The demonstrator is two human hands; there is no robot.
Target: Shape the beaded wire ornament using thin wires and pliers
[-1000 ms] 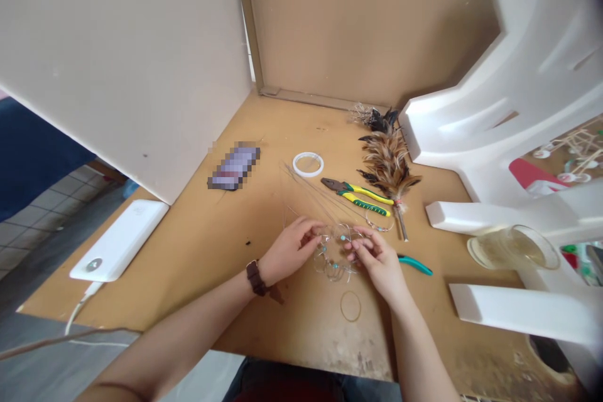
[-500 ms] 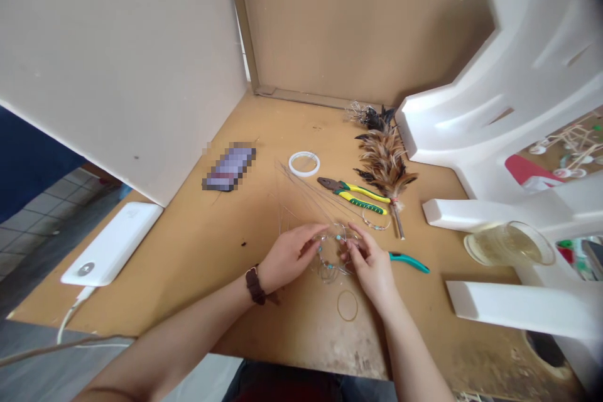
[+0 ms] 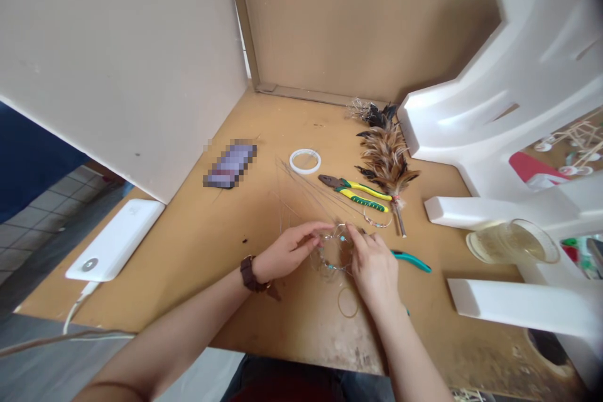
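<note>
Thin wire loops strung with turquoise and clear beads, a beaded wire piece (image 3: 331,267), stand between my hands near the front of the table. My left hand (image 3: 287,252), with a dark strap on its wrist, pinches the left side of the loops between thumb and fingers. On the right side, my right hand (image 3: 375,267) has its fingers closed on the wire, back of the hand upward; its thumb is hidden. A teal-handled tool (image 3: 412,259) lies partly behind my right hand. Just below the loops is a thin tan ring (image 3: 347,302).
Beyond my hands lie yellow-green pliers (image 3: 354,192), a white ring (image 3: 305,162), loose wires (image 3: 306,187) and a small beaded wire (image 3: 377,221). A feather duster (image 3: 387,157), a glass cup (image 3: 512,242) and white plastic furniture (image 3: 511,301) stand right. A phone (image 3: 230,164) and power bank (image 3: 115,240) lie left.
My right hand has rolled over so its back faces up, with the fingers moved against the loops' right upper side. My left hand stays nearly in place.
</note>
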